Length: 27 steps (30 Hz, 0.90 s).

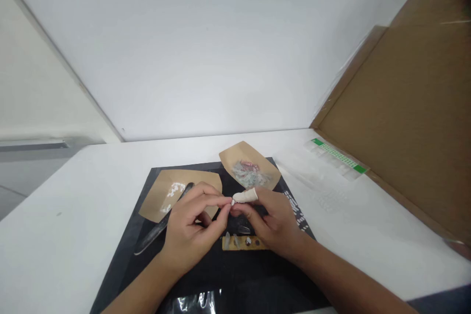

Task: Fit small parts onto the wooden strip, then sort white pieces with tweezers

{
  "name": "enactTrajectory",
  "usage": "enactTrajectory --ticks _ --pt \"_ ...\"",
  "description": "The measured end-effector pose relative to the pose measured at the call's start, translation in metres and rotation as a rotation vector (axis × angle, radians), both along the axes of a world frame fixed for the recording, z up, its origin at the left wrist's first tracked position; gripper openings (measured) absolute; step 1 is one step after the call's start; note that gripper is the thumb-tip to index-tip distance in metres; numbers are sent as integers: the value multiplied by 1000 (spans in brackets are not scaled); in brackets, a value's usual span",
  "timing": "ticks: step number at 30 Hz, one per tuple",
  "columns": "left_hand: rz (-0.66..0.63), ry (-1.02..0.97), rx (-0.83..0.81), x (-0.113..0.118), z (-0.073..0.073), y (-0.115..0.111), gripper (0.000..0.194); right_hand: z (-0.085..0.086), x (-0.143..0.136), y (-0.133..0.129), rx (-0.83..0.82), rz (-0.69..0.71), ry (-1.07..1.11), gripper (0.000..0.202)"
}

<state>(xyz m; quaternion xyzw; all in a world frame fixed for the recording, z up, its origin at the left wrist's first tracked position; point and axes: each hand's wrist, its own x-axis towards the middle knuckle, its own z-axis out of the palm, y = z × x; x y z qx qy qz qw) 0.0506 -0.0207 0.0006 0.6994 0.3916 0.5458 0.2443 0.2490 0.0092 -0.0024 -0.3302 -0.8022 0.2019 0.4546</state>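
off the left end of the yellow perforated strip (243,247), the left hand (195,218) pinches a small white piece (233,202) between thumb and index finger, just beyond the strip. the right hand (279,218), its index finger in a cream finger cot (246,196), meets the piece from the opposite side; whether it grips too, i cannot tell. the piece sits between both hands' fingertips, near each, its long axis too small to judge.

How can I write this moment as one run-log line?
left hand: pinching small white piece; right hand: covered fingertip at same piece; nearby: yellow strip, on black mat
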Motion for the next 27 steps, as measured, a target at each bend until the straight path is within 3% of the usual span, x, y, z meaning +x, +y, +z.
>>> enactTrajectory --ticks 5,10,18,27 --pt "-15 -5 -35 0 -3 -1 19 -2 4 1 156 -53 -69 9" --pt "-26 0 -19 -1 -5 -2 21 -1 7 3 259 -107 -167 23" --pt "37 38 9 -1 -5 0 19 -6 7 5 277 -79 -235 33" --pt "14 120 92 -4 -6 2 24 -4 7 6 296 -49 -289 25"
